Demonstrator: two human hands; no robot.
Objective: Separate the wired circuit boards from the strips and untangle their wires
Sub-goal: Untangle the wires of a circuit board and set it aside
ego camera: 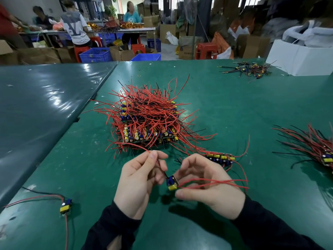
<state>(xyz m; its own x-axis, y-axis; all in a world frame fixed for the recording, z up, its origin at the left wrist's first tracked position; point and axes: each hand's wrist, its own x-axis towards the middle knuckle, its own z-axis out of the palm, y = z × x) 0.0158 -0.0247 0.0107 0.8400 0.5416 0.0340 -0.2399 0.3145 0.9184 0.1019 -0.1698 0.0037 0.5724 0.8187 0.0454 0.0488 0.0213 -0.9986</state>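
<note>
Left hand (142, 179) pinched a red lead (158, 162) between thumb and forefinger, held up off the desk (234, 109). Right hand (207, 184) had fingers curled round the two long red wires (216, 182) running right from a single freed board (172, 183), blue and yellow parts on it, hanging between the hands just above the desk. Couldn't tell whether the right fingertips also touched the board itself.

Main heap of strips (149, 120) sat just beyond the hands, wires badly tangled. One partly stripped strip (220, 157) lay beside the right hand. One loose board (65, 206) near left, sorted bundle (311, 147) far right.

Risks, my read:
- The pinched lead looked to run back toward the heap. If it was snagged there, pulling would drag the heap or strain the solder joint.
- Board hung by its wires only; a sharp tug from both hands could rip a lead off the pad.
- Long wires trailed over the nearby strip and could hook its components.
</note>
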